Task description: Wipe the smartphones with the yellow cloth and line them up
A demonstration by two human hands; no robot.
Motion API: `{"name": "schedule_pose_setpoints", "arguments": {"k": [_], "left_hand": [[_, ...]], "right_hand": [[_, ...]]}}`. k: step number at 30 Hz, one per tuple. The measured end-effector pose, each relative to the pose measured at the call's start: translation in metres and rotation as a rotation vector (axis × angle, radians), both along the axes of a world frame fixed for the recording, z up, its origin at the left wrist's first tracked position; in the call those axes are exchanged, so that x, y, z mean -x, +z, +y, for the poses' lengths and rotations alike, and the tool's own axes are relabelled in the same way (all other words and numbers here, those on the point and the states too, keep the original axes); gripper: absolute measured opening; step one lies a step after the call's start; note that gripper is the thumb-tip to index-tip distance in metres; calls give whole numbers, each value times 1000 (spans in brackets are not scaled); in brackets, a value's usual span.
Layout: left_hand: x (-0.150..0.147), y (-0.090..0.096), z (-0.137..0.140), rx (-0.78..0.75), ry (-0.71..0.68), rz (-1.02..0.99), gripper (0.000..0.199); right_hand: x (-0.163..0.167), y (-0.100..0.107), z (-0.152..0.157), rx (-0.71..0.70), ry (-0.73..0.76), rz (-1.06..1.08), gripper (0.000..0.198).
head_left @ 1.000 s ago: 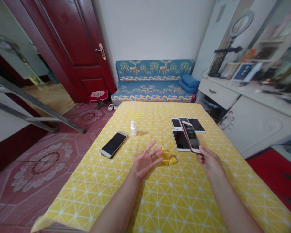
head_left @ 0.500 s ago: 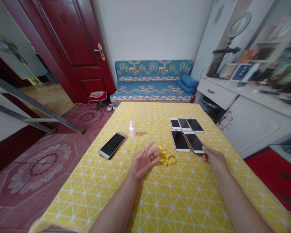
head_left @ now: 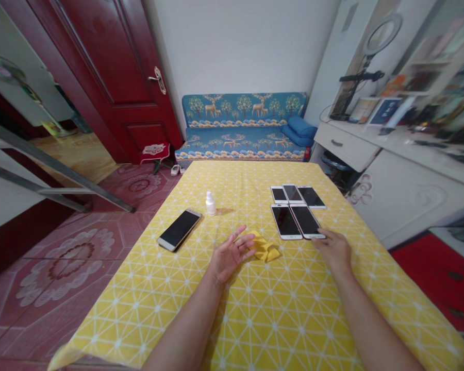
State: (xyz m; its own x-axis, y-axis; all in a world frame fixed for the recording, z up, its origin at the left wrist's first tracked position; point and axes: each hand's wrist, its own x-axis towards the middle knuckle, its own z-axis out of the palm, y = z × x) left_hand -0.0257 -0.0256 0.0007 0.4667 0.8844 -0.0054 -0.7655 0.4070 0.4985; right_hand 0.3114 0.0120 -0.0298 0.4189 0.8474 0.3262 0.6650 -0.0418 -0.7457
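My right hand (head_left: 335,251) has its thumb and fingers at the near right corner of a white-framed smartphone (head_left: 306,220). This phone lies flat beside another white-framed smartphone (head_left: 286,222), their long edges close together. Behind them is a row with a small phone (head_left: 279,194), a middle phone (head_left: 293,193) and a wider phone (head_left: 311,197). My left hand (head_left: 230,254) rests palm up with fingers spread, holding nothing. Its fingertips are next to a crumpled yellow cloth (head_left: 266,248). Farther left, a single smartphone (head_left: 180,229) lies at a slant near a small white bottle (head_left: 211,204), which stands upright.
A yellow patterned cloth covers the table (head_left: 251,319). Beyond its far edge stands a blue sofa (head_left: 243,139). A white cabinet (head_left: 406,190) is on the right, and a metal ladder-like frame (head_left: 62,167) is on the left. A small red stool (head_left: 155,151) stands by the door.
The phone at my right hand has turned from a slant to line up with its neighbour. My right hand has shifted slightly left with it. My left hand has stayed in place.
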Motion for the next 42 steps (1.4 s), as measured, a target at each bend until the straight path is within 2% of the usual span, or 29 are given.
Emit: {"name": "schedule_pose_setpoints", "arguments": {"k": [3, 5, 8, 10, 13, 15, 17, 19, 21, 23, 25, 28, 32, 36, 40, 42], "left_hand": [[-2, 1, -1, -7, 10, 27, 44], [-5, 1, -1, -17, 53, 83, 44], [-5, 2, 1, -81, 281, 291, 40], [2, 4, 4, -156, 525, 524, 31], [27, 10, 8, -285, 886, 995, 19], [49, 14, 10, -340, 1105, 1387, 26], [71, 17, 12, -352, 1186, 1779, 40], [91, 17, 14, -275, 1189, 2097, 56], [106, 15, 15, -206, 1053, 2299, 72], [117, 13, 16, -179, 906, 2381, 74], [124, 12, 16, -157, 837, 2409, 70], [126, 13, 15, -108, 835, 2438, 72], [125, 18, 13, 26, 857, 2441, 84], [123, 23, 10, 127, 796, 2452, 92], [123, 25, 7, 198, 734, 2420, 91], [122, 24, 5, 208, 751, 2376, 89]], "right_hand": [[13, 9, -4, -3, -29, -187, 33], [31, 15, -10, -60, -23, -317, 31], [65, 19, -18, -238, 151, -373, 27], [89, 19, -23, -324, 327, -350, 25], [115, 18, -32, -353, 538, -364, 22], [122, 19, -37, -329, 649, -390, 22], [124, 21, -40, -289, 722, -412, 26], [123, 23, -41, -246, 760, -444, 39], [123, 27, -41, -212, 792, -491, 56], [124, 29, -41, -180, 840, -544, 67], [125, 30, -40, -149, 888, -583, 67], [127, 28, -40, -109, 912, -594, 52], [127, 23, -38, -127, 884, -537, 40], [128, 21, -37, -153, 846, -487, 36], [129, 21, -37, -155, 802, -466, 32], [129, 21, -38, -165, 788, -460, 31]]}}
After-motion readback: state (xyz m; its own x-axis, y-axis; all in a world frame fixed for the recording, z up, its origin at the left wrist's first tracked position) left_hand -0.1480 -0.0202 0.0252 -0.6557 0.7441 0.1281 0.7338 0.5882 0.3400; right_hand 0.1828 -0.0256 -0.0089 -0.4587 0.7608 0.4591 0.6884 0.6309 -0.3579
